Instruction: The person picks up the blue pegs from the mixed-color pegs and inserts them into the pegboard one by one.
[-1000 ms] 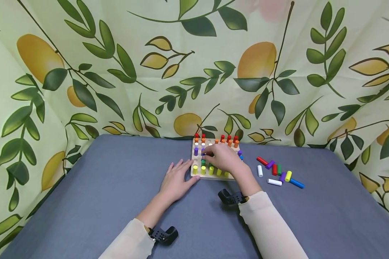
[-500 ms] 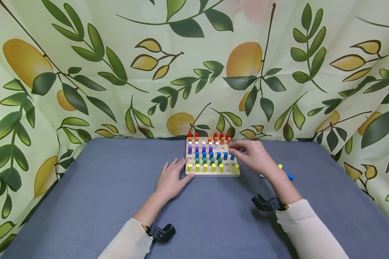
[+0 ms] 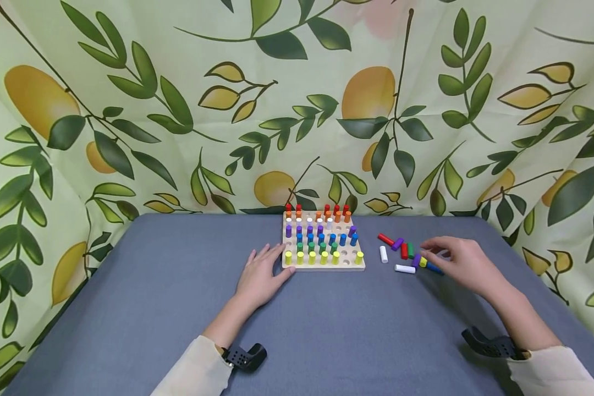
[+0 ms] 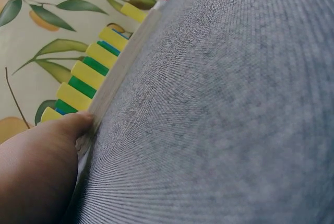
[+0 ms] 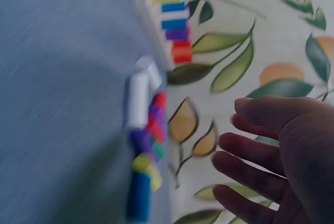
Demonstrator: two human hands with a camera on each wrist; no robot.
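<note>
A wooden pegboard [image 3: 307,269] stands toward the back of the table, with rows of red, orange, white, purple, blue, green and yellow pegs upright in it. My left hand [image 3: 259,278] rests at its left front corner, fingers extended, the thumb [image 4: 78,124] touching the front edge. To the right of the board, my right hand [image 3: 462,264] hovers over loose pegs with its fingers apart and nothing between them. Nearest to it are a yellow peg [image 3: 423,262] and a blue peg [image 3: 434,268], partly under the fingertips.
Other loose pegs lie left of the right hand: two white pegs, one of them a white peg [image 3: 405,269] lying crosswise, a red peg [image 3: 385,239], a green peg [image 3: 410,251] and purple ones. A leaf-patterned curtain [image 3: 203,165] hangs behind the grey table [image 3: 178,308].
My right hand has moved right, from over the pegboard past its right end to the loose pegs. The left hand stays at the board's corner. The head view has shifted slightly.
</note>
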